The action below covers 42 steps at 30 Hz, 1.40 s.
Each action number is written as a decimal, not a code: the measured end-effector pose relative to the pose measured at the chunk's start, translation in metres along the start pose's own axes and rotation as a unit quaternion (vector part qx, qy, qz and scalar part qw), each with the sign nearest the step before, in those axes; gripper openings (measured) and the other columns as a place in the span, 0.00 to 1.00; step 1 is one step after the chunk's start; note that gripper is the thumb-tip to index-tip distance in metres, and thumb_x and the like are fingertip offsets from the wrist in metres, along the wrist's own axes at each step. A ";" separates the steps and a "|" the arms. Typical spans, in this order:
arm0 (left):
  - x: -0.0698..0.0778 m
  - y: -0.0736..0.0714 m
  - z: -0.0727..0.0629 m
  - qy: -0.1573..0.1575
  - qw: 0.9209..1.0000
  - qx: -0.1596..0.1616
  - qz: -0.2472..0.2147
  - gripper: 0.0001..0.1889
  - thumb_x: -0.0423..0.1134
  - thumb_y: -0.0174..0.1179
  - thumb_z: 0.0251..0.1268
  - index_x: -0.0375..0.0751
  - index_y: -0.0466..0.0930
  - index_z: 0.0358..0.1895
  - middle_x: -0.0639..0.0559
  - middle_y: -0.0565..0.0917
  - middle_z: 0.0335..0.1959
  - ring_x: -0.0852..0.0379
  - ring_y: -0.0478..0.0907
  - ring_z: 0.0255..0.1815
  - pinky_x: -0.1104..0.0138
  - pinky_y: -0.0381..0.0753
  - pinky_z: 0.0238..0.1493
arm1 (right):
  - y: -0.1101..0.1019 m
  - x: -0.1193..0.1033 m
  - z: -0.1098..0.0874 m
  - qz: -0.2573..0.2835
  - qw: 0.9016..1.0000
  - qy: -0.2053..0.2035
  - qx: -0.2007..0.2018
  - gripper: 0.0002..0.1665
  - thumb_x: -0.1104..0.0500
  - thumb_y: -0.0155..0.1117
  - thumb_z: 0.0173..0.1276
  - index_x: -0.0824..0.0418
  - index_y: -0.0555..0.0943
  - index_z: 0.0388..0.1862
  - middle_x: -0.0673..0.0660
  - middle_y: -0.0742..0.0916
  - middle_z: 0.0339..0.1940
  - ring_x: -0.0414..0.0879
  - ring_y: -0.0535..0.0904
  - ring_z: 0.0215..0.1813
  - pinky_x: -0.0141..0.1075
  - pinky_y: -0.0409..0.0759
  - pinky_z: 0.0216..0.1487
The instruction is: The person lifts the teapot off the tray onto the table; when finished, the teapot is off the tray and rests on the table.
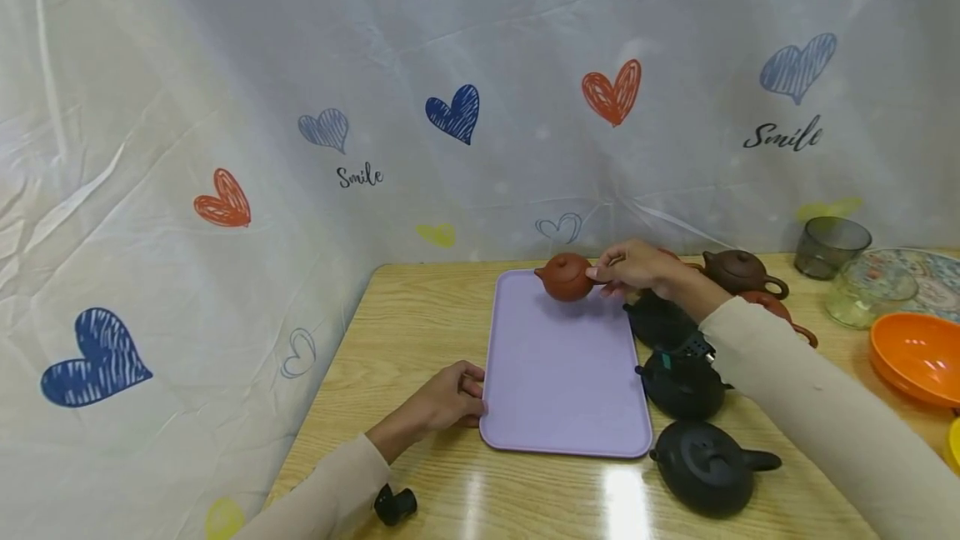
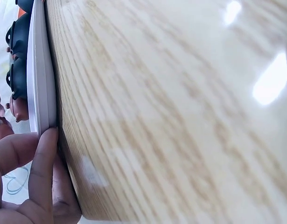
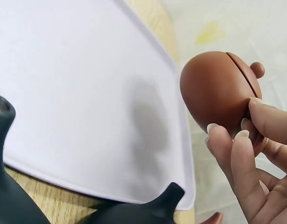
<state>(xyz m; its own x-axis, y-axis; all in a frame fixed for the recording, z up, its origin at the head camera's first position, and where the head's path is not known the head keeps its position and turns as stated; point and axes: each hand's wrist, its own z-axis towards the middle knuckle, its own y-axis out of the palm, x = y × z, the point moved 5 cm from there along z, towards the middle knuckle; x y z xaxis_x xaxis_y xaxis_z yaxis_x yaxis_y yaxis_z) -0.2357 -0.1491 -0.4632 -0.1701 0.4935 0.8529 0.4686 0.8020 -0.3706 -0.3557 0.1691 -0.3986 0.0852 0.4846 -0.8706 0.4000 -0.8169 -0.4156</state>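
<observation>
My right hand pinches a small reddish-brown teapot by its handle, over the far end of a lilac tray. In the right wrist view the lidded teapot is raised, and a shadow falls on the tray below. The spout points left in the head view. At the tray's left side, my left hand holds the rim with bent fingers. Seen from the left wrist, thumb and finger meet at the tray's edge.
Black teapots line the tray's right side. Behind my right forearm are a dark brown teapot and a red-brown one. Farther right are a grey glass, a clear glass bowl, a patterned plate and orange bowls.
</observation>
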 end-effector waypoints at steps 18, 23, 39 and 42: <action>0.001 -0.002 0.000 -0.003 1.000 -0.010 0.002 0.25 0.26 0.64 0.61 0.30 0.67 0.61 0.44 0.74 0.40 0.54 0.78 0.36 0.64 0.89 0.38 | -0.041 -0.008 -0.056 0.034 0.999 0.005 0.035 0.20 0.45 0.67 0.70 0.61 0.80 0.43 0.52 0.89 0.41 0.43 0.88 0.42 0.36 0.87 0.39; 0.001 -0.002 -0.001 -0.003 1.000 -0.007 -0.001 0.26 0.25 0.64 0.61 0.29 0.67 0.62 0.42 0.75 0.41 0.52 0.79 0.36 0.61 0.89 0.39 | -0.052 -0.003 -0.077 0.030 0.999 -0.006 0.035 0.21 0.44 0.67 0.70 0.62 0.80 0.45 0.54 0.88 0.45 0.45 0.88 0.45 0.36 0.87 0.41; 0.002 -0.003 -0.001 -0.011 1.000 0.004 -0.007 0.28 0.24 0.66 0.58 0.30 0.68 0.62 0.41 0.78 0.40 0.53 0.80 0.34 0.63 0.89 0.37 | -0.074 0.023 -0.133 0.027 0.999 -0.001 0.043 0.18 0.48 0.63 0.74 0.63 0.81 0.46 0.53 0.90 0.43 0.44 0.87 0.46 0.37 0.87 0.42; 0.001 -0.003 0.000 -0.010 1.000 0.001 -0.009 0.28 0.24 0.66 0.58 0.31 0.68 0.62 0.42 0.78 0.40 0.53 0.81 0.34 0.63 0.89 0.37 | -0.078 0.028 -0.143 0.011 0.999 -0.003 0.046 0.18 0.48 0.61 0.75 0.64 0.80 0.46 0.52 0.90 0.44 0.42 0.87 0.47 0.39 0.87 0.46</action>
<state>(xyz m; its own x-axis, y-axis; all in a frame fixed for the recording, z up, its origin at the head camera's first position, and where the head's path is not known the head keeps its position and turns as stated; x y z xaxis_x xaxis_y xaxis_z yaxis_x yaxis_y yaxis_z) -0.2374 -0.1510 -0.4614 -0.1961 0.4848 0.8524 0.4636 0.8118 -0.3551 -0.2542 0.2914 -0.3528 0.0871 0.4636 -0.8817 0.3129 -0.8531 -0.4176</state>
